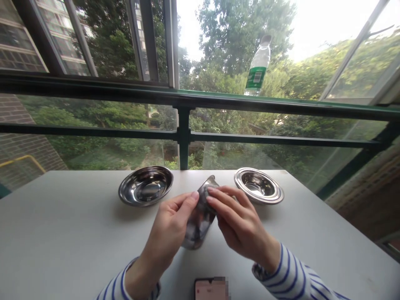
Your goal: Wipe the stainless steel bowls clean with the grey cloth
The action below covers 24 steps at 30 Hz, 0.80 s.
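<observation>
A shiny metal bowl (197, 229) is held up on its side over the table, its flared rim towards the top. My left hand (171, 227) grips its left side, with the thumb along the upper edge. From the right, my right hand (240, 218) is closed against the same bowl, fingers laid together across its upper part. The bowl's surface is slightly blurred under those fingertips. Behind my left hand sits a wide metal bowl (146, 186). Just beyond my right hand rests a smaller metal bowl (276, 195) with a broad rim, possibly several nested; I cannot tell.
All this is on a white table (62, 225). A phone (211, 289) lies at its near edge, between my striped sleeves. Past the far edge runs a dark green railing (184, 139) with glass. A clear bottle (258, 71) with a green label stands on the upper rail.
</observation>
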Each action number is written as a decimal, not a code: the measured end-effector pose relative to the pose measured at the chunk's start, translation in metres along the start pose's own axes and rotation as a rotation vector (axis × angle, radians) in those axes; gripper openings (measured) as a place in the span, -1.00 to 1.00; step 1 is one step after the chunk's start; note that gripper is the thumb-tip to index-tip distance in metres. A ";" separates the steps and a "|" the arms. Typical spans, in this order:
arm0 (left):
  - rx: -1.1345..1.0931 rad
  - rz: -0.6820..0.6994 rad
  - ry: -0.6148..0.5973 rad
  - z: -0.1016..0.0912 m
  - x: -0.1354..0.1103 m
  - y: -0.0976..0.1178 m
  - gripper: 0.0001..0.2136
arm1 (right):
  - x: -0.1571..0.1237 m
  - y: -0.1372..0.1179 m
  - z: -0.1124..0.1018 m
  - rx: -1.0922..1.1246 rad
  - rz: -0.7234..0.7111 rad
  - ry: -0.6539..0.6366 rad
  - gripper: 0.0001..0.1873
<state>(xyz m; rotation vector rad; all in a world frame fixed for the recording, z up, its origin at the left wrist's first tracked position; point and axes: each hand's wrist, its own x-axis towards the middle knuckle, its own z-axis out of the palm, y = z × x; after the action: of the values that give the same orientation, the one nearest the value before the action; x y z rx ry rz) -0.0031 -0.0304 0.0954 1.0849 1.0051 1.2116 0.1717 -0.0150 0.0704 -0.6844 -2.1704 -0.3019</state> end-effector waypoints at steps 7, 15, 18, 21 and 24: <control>0.062 0.010 -0.065 0.002 -0.001 0.005 -0.73 | -0.001 -0.002 -0.001 0.017 0.051 0.054 -0.46; 0.114 0.054 -0.098 0.000 0.000 0.002 -0.73 | 0.001 0.001 0.000 0.016 0.069 0.015 -0.54; 0.135 0.066 -0.115 0.000 0.001 0.001 -0.72 | 0.001 0.007 0.002 0.064 0.196 0.063 -0.56; 0.109 0.042 -0.091 -0.002 0.002 -0.001 -0.72 | 0.001 0.002 0.001 0.042 0.088 0.027 -0.54; 0.053 0.009 -0.096 -0.002 0.002 -0.003 -0.74 | 0.001 -0.006 0.000 0.007 -0.055 -0.038 -0.55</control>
<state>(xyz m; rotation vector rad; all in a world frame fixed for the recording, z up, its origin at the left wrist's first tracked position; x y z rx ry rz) -0.0045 -0.0286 0.0916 1.1795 0.9644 1.1350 0.1676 -0.0198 0.0719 -0.6317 -2.2279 -0.3121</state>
